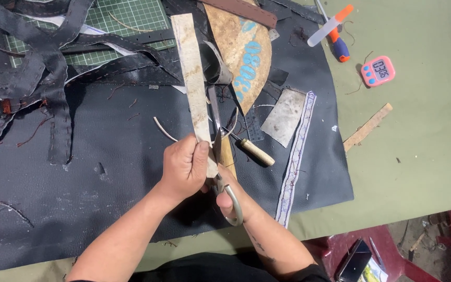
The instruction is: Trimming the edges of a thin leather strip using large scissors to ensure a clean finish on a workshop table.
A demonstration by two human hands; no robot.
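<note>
My left hand (184, 167) grips the near end of a long, pale, worn strip (191, 78) that points away from me. Right beside it, my right hand (230, 196) holds large metal scissors (216, 136) by the loop handles. The blades lie along the strip's right edge, pointing away. Both hands work above a big sheet of dark leather-like material (105, 156).
A green cutting mat (126, 18) lies under several black straps (48, 52) at the back left. A curved tan piece with blue marks (241, 47), a wooden-handled awl (254, 151), a grey patch (284, 116), a pink timer (378, 70), a utility knife (335, 31) and a wood strip (367, 127) surround the work.
</note>
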